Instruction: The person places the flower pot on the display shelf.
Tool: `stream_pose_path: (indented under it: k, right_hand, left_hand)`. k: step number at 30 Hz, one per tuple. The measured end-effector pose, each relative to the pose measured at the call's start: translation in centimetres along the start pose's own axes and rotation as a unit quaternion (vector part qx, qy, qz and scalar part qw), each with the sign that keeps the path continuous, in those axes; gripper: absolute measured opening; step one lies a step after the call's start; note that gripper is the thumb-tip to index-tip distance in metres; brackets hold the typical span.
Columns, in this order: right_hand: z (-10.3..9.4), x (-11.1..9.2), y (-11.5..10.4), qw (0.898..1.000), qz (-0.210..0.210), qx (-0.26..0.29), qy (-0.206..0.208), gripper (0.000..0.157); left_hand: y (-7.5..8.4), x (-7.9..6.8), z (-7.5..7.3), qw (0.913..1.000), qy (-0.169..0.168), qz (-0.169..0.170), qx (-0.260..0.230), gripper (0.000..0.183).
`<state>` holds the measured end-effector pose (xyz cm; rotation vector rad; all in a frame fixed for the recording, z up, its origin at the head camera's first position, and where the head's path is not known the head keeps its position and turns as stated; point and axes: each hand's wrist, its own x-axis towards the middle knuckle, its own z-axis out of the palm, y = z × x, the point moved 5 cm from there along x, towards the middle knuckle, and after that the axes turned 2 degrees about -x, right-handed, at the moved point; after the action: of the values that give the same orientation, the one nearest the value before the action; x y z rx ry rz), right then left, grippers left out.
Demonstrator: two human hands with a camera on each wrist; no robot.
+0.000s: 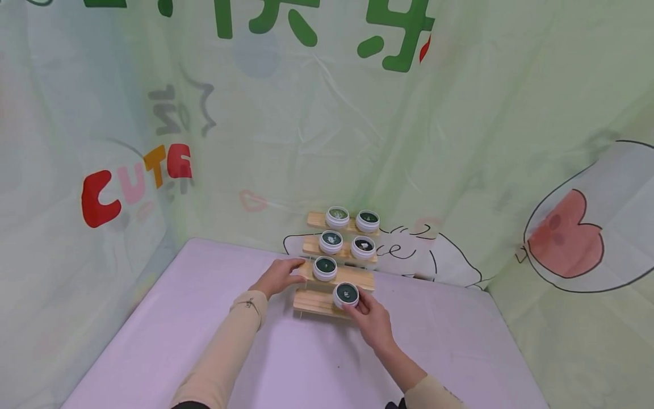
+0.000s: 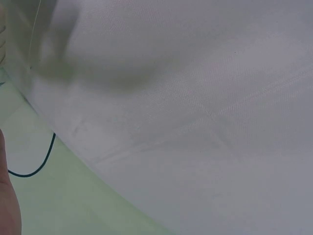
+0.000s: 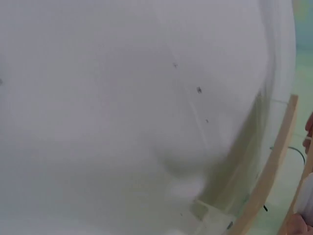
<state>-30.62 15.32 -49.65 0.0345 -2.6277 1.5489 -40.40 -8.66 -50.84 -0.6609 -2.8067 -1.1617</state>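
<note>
A tiered wooden stand (image 1: pixel 360 276) with clear supports rises in steps at the table's far side. My left hand (image 1: pixel 276 277) grips the left end of its second step from the bottom, thumb in front. Between thumb and fingers, my right hand (image 1: pixel 374 321) holds a small round white jar with a dark green top (image 1: pixel 347 295) at the right part of the lowest step. Whether that jar touches the board cannot be told. Another white jar (image 1: pixel 325 268) sits on the step above. In the right wrist view, the lowest board (image 3: pixel 268 181) and the jar's side (image 3: pixel 305 198) show.
Two jars stand on each upper step, among them a dark one (image 1: pixel 363 247) and a light green one (image 1: pixel 338 216). A pale cloth (image 1: pixel 434 341) covers the table. Printed curtains (image 1: pixel 327 125) hang behind and at both sides.
</note>
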Motion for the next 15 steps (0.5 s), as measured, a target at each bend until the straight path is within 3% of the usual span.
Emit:
stream_pose_path:
  k: [6, 15]
  right_hand:
    - [-1.6, 1.5, -0.8, 0.999, 0.009, -0.018, 0.035, 0.064]
    - [-2.0, 2.9, -0.6, 0.999, 0.01, -0.013, 0.041, 0.064]
  left_hand:
    - [0.0, 0.1, 0.0, 0.9999, -0.009, -0.004, 0.003, 0.06]
    - [0.5, -0.2, -0.2, 1.0, -0.006, -0.001, 0.0, 0.059]
